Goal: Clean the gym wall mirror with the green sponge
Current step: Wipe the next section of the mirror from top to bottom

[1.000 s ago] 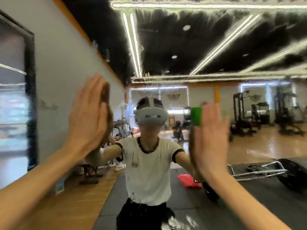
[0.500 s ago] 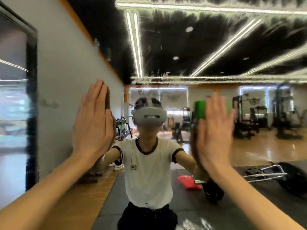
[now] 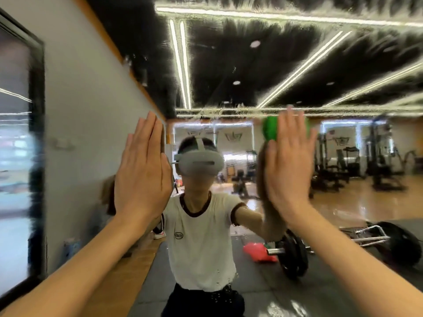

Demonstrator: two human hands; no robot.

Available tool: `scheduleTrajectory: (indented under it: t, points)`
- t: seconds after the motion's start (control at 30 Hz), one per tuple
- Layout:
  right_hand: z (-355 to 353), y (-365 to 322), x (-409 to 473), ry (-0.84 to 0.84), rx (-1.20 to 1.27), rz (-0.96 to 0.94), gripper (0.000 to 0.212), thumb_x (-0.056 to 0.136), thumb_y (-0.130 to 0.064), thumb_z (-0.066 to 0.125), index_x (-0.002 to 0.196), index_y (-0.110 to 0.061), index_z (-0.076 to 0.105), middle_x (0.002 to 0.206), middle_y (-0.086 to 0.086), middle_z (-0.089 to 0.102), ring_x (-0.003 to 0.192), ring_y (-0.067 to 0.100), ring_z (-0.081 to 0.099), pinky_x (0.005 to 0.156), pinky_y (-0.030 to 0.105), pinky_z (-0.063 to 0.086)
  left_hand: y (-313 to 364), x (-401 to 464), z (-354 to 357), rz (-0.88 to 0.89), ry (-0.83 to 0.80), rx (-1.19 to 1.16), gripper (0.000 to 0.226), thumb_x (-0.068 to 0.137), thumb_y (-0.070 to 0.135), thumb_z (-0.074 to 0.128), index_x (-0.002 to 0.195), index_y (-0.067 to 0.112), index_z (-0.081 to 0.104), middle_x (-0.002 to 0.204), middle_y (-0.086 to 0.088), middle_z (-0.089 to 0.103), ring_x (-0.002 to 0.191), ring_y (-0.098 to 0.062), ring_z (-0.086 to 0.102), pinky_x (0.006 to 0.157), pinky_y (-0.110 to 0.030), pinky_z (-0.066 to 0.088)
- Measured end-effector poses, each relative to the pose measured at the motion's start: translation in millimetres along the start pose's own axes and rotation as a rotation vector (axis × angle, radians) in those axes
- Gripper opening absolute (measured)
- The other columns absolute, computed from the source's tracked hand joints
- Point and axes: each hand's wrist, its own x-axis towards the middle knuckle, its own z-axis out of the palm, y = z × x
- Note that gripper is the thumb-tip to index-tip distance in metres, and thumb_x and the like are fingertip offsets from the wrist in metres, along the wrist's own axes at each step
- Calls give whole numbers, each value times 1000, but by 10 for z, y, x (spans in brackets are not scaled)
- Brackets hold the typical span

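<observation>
the left hand (image 3: 143, 170) lay flat against the mirror (image 3: 229, 72), fingers straight and together, holding nothing, its reflection meeting it palm to palm. the right hand (image 3: 289, 163) was also spread flat with straight fingers, pressing the green sponge (image 3: 270, 131) against the glass; the sponge sat under the upper fingers, with green showing past the fingers on both sides. whether the thumb hooked round the sponge could not be told. in the mirror a person in a white t-shirt (image 3: 199, 243) and a grey headset (image 3: 198, 163) faced the glass between the two hands. a barbell (image 3: 294, 252) and a red object (image 3: 257, 252) lay on the dark floor mat in the reflection, toward the mirror's lower right.
</observation>
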Motion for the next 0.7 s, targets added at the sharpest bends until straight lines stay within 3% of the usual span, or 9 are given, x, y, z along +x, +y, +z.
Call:
scheduleTrajectory:
  t: [0.1,0.2,0.27,0.33,0.4,0.5,0.6,0.7]
  points:
    - [343,-832,81,-54,53,-302,55,96,-7,48,150,-3,39,159,16,37,150,30,28,126,40,3,7,3,-16,20,-2,9,57,105,21,28,158,4,16,166,-15,20,153,-25,16,125,-23,-4]
    - [347,-800,188,-129,-2,-556,53,102,-23,33,150,-4,41,158,15,38,149,29,31,123,45,14,-9,8,-14,45,4,17,56,105,20,29,158,3,17,166,-16,21,153,-27,17,125,-25,-2]
    - [169,-377,242,-180,24,-458,54,103,-23,33,154,-6,35,161,13,33,151,25,23,126,43,12,-28,4,-2,38,4,8,58,103,13,36,158,4,18,166,-15,21,154,-27,17,126,-27,-1]
    - [-9,159,267,-146,-12,-245,55,104,-23,30,156,-6,31,164,13,27,153,23,15,126,38,4,-34,2,5,28,-3,-11,59,103,13,37,158,5,17,167,-13,19,155,-26,15,126,-26,-1]
    - [-124,463,277,-77,-40,-30,55,105,-23,26,157,-4,27,165,14,23,154,27,12,127,45,3,-37,-1,8,28,-7,-18,59,103,14,34,159,5,15,167,-12,18,155,-25,14,126,-26,-2]
    - [39,-21,301,25,-35,75,54,105,-14,32,157,-5,24,166,12,20,154,27,12,127,47,3,-39,0,7,33,-15,-27,59,104,16,32,159,4,16,168,-12,16,156,-24,12,127,-28,-1]
    - [387,-805,315,5,25,-217,60,96,-3,51,153,-5,33,162,15,31,152,30,22,126,45,9,-50,-6,18,33,-21,-30,59,104,15,33,160,5,15,169,-10,14,156,-21,10,127,-30,0]
    - [426,-859,424,-91,-7,-501,53,102,-16,49,152,-4,37,161,16,33,151,30,26,124,44,8,-57,-8,21,34,-19,-23,59,104,13,35,160,4,18,169,-9,15,156,-20,10,127,-30,2]
